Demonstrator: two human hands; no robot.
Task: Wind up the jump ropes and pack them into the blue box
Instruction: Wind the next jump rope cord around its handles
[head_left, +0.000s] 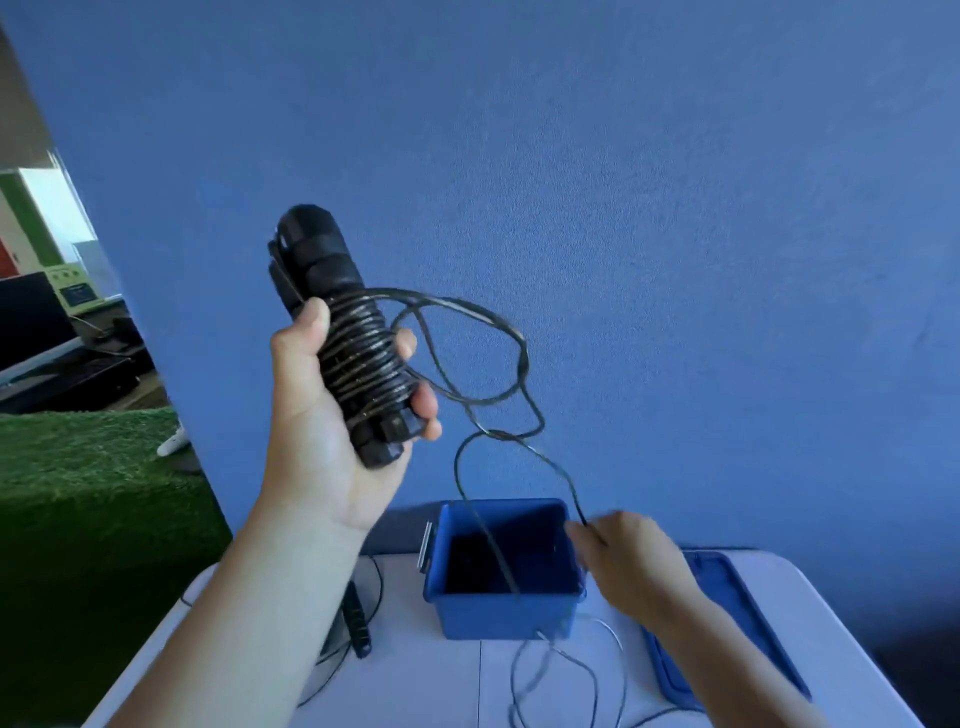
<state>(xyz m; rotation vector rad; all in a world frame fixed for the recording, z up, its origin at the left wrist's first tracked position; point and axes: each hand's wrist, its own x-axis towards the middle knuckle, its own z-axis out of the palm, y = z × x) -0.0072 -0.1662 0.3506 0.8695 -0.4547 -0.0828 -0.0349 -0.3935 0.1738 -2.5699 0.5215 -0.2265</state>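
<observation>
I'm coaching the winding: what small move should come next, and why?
Probably the right hand should carry the loose black cord around the black handles once more; the left hand grips them only part-wound, and slack hangs over the open blue plastic box.

Two bare limbs are seen in the head view. The left hand (322, 431) is shown sharp, with its left forearm (234, 623) uncovered down to the frame's lower edge. The right hand (634, 561) is caught blurred, and the right forearm (727, 660) is likewise seen bare to the frame edge.
</observation>
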